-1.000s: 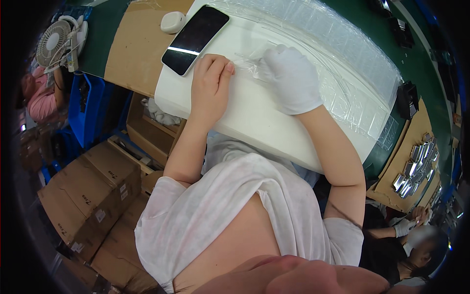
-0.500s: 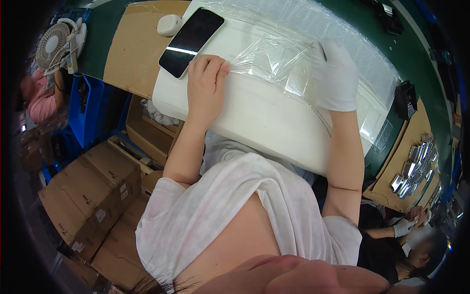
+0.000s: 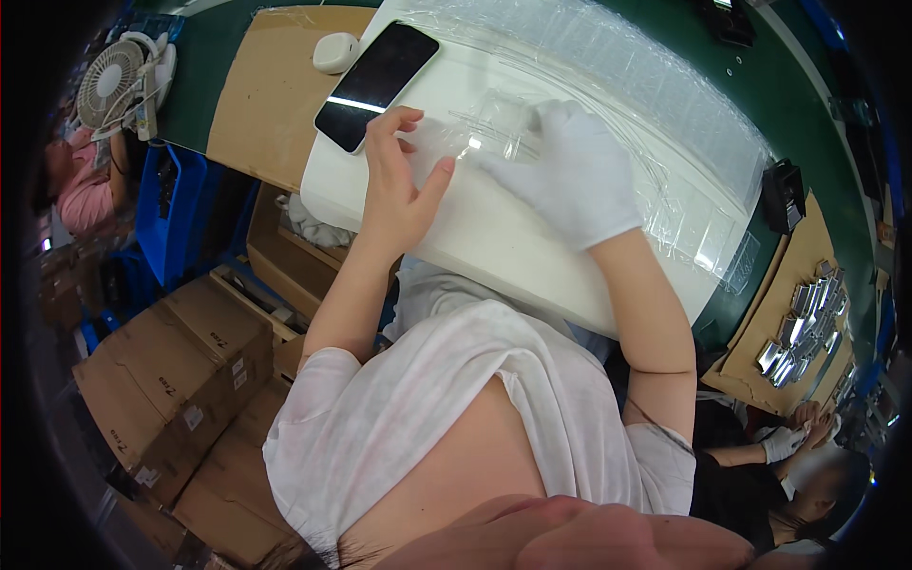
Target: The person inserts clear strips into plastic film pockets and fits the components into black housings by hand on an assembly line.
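My bare left hand (image 3: 404, 185) is above the white board (image 3: 513, 223), its fingers curved and thumb spread apart, with nothing gripped. To its right my right hand (image 3: 579, 176), in a white glove, has a glossy piece of clear plastic film (image 3: 499, 114) at its fingers. The thumb reaches left below the film while the fingertips bend at its right end. Glare and blur hide the exact grip. A black-screened smartphone (image 3: 376, 85) lies on the board just beyond my left hand.
A long clear plastic wrap or tray (image 3: 617, 81) covers the board's far side. A white rounded case (image 3: 335, 53) sits on cardboard (image 3: 266, 95). At right, shiny metal parts (image 3: 803, 323) lie on cardboard beside a black holder (image 3: 782, 195). Cartons (image 3: 180, 370) stand lower left; a co-worker's gloved hand (image 3: 784, 442) shows lower right.
My right hand has moved left and nearer to my left hand, bringing the film along. The film, earlier stretched between both hands, has left my left hand, whose fingers have opened.
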The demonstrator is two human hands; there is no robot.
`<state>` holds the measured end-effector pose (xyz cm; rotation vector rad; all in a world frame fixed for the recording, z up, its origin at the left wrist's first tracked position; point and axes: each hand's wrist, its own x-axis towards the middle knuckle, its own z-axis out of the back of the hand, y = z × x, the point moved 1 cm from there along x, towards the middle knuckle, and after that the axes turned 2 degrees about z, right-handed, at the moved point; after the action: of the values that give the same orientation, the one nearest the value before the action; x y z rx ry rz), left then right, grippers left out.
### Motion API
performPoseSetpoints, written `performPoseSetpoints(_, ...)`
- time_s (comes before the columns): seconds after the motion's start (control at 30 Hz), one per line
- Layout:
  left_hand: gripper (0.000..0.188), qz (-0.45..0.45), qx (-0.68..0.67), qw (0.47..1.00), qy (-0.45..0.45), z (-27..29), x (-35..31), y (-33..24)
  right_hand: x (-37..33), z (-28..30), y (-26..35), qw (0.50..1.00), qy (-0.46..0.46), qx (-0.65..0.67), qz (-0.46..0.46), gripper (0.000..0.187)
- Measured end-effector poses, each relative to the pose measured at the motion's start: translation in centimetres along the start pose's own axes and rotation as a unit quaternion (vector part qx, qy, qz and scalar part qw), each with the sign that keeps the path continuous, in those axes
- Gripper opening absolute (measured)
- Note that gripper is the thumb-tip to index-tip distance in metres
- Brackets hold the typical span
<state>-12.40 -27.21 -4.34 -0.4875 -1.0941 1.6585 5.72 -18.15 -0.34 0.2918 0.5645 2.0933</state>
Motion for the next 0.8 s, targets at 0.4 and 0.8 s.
performPoseSetpoints(0.4,0.010,-0.158,0.283,0.942,0.090,-0.4,1.4,1.2,-0.8,-1.4,-0.3,0.981,-0.046,-0.181,0.049,0.019)
performPoseSetpoints(0.8,0.012,-0.170,0.244,0.944,0.142,0.3,1.4,1.3,-2.9,2.4,-5.7,0.993,-0.066,-0.095,-0.030,0.021)
